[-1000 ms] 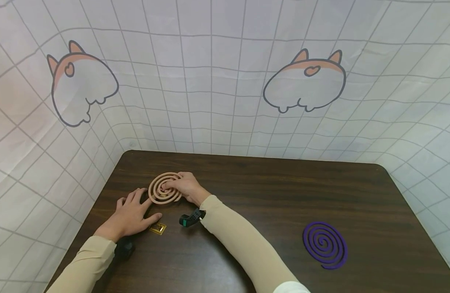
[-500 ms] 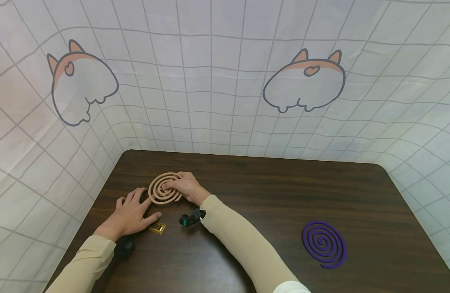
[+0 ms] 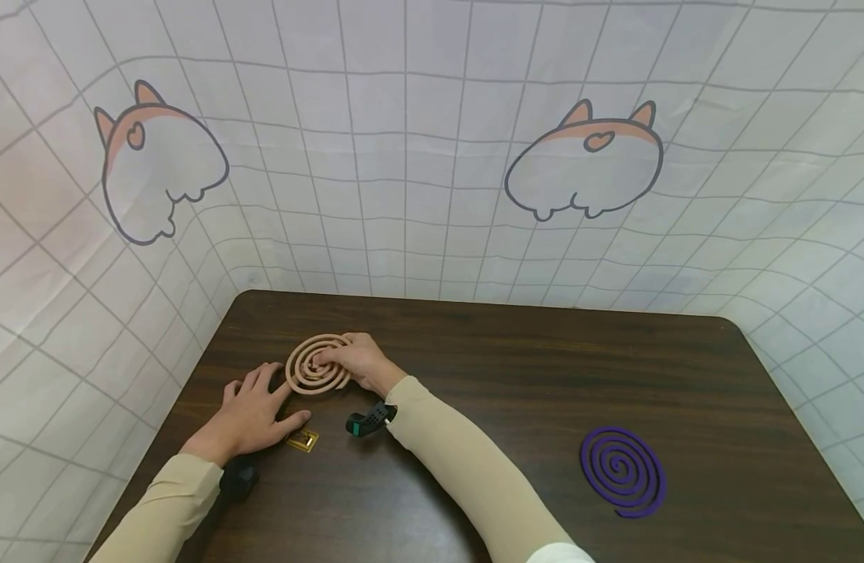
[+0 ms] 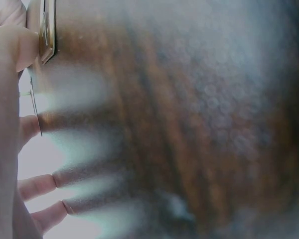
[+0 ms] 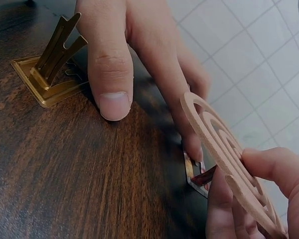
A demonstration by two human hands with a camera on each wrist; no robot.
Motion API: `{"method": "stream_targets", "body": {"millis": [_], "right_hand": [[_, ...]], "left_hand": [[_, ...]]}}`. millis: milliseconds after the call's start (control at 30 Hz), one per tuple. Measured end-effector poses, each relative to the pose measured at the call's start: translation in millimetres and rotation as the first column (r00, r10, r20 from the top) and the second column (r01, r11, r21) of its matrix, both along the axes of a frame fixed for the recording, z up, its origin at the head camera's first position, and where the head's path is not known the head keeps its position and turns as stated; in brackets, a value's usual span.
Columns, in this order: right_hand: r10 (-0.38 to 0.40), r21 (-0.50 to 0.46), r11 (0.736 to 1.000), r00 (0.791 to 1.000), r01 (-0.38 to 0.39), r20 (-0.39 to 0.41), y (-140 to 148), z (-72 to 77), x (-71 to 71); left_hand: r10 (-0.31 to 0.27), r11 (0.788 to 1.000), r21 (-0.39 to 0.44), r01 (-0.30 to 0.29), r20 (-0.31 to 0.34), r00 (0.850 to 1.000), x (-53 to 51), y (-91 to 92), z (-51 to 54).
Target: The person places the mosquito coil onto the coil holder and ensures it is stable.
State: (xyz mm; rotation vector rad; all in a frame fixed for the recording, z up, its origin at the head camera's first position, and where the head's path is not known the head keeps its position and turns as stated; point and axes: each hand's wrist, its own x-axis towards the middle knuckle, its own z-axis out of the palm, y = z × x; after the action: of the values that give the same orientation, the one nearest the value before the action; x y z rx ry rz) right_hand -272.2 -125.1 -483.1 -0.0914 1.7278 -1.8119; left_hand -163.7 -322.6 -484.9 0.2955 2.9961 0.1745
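Note:
My right hand (image 3: 363, 361) pinches a tan mosquito coil (image 5: 203, 137) near its centre, thumb on one face and fingers behind. In the right wrist view the coil is tilted above a second metal coil stand (image 5: 189, 172), whose upright tab meets the coil's middle. My left hand (image 3: 245, 418) lies on the table, fingers spread and mostly straight. Its index fingertip presses that second stand's base. Beside the left thumb sits a gold coil stand (image 3: 303, 439), its prongs (image 5: 55, 50) raised from a flat base. The left wrist view is blurred, showing fingertips on wood.
A purple mosquito coil (image 3: 618, 467) lies flat on the right side of the dark wooden table (image 3: 474, 375). A white gridded cloth (image 3: 403, 195) with cartoon animals hangs behind and at both sides. Black straps with camera units (image 3: 364, 422) sit at the wrists.

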Motion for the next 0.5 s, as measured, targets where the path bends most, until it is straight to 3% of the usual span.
{"method": "stream_targets", "body": {"millis": [500], "right_hand": [[0.019,-0.032,0.999,1.0,-0.019,0.001,1.8,1.0,-0.2]], "left_hand": [[0.003,1.0,0.005,-0.003,0.001,1.0,-0.7,-0.9,-0.3]]}}
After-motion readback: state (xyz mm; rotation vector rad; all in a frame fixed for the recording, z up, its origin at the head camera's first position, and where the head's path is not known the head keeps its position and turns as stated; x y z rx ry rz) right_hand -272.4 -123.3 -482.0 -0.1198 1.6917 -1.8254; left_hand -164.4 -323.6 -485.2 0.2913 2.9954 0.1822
